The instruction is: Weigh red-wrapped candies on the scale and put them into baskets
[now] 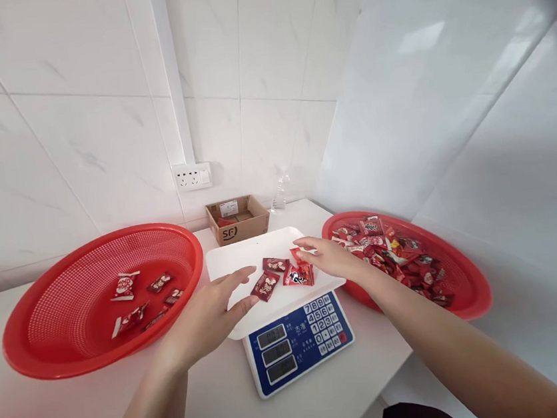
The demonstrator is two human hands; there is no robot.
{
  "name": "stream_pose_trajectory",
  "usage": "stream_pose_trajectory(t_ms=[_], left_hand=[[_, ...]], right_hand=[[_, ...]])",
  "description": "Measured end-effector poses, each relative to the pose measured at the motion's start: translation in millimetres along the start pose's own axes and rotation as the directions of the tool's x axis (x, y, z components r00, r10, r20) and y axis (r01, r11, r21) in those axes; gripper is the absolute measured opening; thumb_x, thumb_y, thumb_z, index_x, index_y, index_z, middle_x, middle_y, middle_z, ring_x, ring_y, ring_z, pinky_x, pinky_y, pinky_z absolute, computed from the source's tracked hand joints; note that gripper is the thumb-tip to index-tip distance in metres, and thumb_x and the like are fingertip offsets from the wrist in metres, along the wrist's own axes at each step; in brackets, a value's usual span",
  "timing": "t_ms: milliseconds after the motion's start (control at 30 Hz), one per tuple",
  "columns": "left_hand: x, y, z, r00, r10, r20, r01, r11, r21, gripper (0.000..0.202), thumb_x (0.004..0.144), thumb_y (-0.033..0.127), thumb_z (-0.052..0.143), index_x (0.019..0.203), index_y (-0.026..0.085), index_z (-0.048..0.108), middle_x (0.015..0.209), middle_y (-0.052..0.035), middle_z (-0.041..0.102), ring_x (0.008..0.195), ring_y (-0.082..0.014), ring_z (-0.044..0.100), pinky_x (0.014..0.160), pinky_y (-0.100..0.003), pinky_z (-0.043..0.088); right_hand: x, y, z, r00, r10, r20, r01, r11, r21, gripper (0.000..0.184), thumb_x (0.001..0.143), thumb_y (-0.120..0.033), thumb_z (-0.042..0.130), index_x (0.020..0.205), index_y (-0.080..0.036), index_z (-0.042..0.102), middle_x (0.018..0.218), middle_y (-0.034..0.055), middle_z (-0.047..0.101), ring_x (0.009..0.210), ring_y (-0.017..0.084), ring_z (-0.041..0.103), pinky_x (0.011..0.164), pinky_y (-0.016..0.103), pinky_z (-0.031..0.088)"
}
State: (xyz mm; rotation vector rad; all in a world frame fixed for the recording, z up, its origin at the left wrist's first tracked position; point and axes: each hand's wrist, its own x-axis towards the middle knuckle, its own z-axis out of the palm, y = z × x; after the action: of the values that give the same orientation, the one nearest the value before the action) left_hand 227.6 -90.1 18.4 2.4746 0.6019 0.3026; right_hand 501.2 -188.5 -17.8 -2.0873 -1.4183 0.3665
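Note:
A white weighing pan (237, 261) sits on a digital scale (298, 344) with a blue keypad panel. Lying on the pan are two dark red snack packets (267, 286), a red-and-black snack packet (293, 276) and a bright red packet (294, 253) partly covered by fingers. My left hand (217, 310) hovers over the pan's left side, thumb and fingers apart, close to the dark red packets. Over the right side, my right hand (329, 257) has its fingers stretched out beside the bright red packet; whether it touches that packet is unclear.
To the left stands a red perforated basket (97, 250) with several packets inside. Another red basket (473, 291), heaped with packets, is at the right. Behind the scale are a cardboard box (248, 229) and clear plastic (280, 192). A wall socket (192, 176) is above.

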Motion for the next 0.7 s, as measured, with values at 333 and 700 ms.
stream_pose_trajectory(t_ms=[333,700], left_hand=[[3,-1,6.2,1.0,0.016,0.018,-0.016,1.0,0.008,0.049,0.087,0.052,0.038,0.132,0.033,0.041,0.125,-0.0018,0.058,0.11,-0.0238,0.056,0.088,-0.034,0.045],[3,-4,3.2,0.999,-0.011,0.042,0.009,0.999,0.039,0.051,0.086,0.056,0.036,0.134,0.037,0.04,0.13,0.0005,0.055,0.114,-0.025,0.054,0.091,-0.035,0.045]], right_hand=[[-20,-31,42,0.965,-0.133,0.226,0.144,0.989,-0.029,0.072,0.081,-0.06,0.044,0.14,-0.021,0.032,0.151,0.0129,0.018,0.139,0.027,0.011,0.111,0.047,0.016],[-25,121,-77,0.873,0.283,-0.397,-0.421,0.848,-0.321,0.038,0.08,-0.026,0.05,0.115,-0.014,0.057,0.122,0.018,0.055,0.117,0.03,0.048,0.096,0.045,0.038]])
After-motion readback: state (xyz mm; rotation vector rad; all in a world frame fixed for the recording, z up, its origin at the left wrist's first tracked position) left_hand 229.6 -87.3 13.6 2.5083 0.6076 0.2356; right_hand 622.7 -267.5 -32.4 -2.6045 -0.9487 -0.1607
